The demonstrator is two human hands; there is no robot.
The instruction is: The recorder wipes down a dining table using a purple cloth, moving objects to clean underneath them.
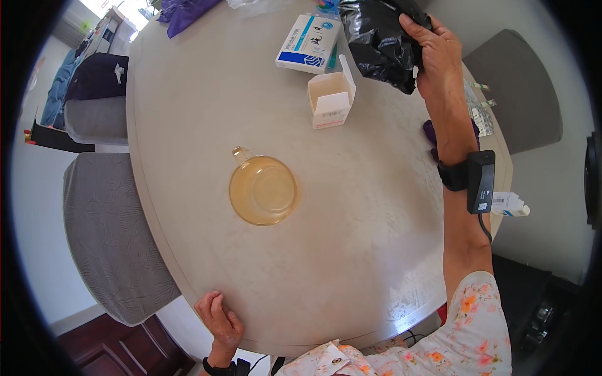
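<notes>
At the far right of the table, my right hand (436,56) grips a crinkled black plastic bag (382,41), thumb on top; what the bag contains is hidden. Resting on the near left table edge, my left hand (219,316) is empty, its fingers loosely bent and a little apart. Between the hands stands a clear amber-tinted glass mug (263,191), its handle pointing to the far left. Just left of the bag, a small white carton (331,103) stands with its top flaps open. Behind it lies a flat white and blue medicine box (308,44).
Purple cloth (185,14) lies on the far left of the oval table (351,250). Blister packs (481,119) and a small white box (509,203) sit at the right edge, partly behind my forearm. Grey chairs (110,238) stand along the left; another grey chair (520,94) is at right.
</notes>
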